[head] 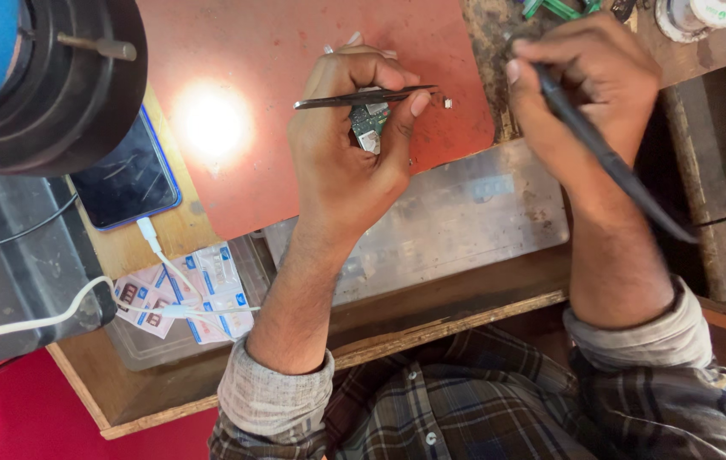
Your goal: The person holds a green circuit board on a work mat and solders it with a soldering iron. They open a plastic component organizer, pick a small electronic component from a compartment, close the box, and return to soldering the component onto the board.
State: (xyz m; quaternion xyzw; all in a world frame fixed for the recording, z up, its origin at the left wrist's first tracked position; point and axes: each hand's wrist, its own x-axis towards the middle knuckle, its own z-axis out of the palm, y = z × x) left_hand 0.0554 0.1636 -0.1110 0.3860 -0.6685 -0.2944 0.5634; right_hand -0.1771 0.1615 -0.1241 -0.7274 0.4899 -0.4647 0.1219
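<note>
Gripping tweezers [365, 98] and small circuit board [370, 125], my left hand [346, 162] sat mid-frame; right hand [588, 85], upper right, clenched a dark tool [610, 158]

open red mat [295, 51] ahead, black lamp head [65, 85] crowding left

You look down on a worn wooden surface [431, 319] with a red mat [295, 51] on it, where a bright spot of lamp light [212, 121] glares. A black round lamp head [65, 85] hangs upper left. Red floor [14, 417] shows below.
</note>
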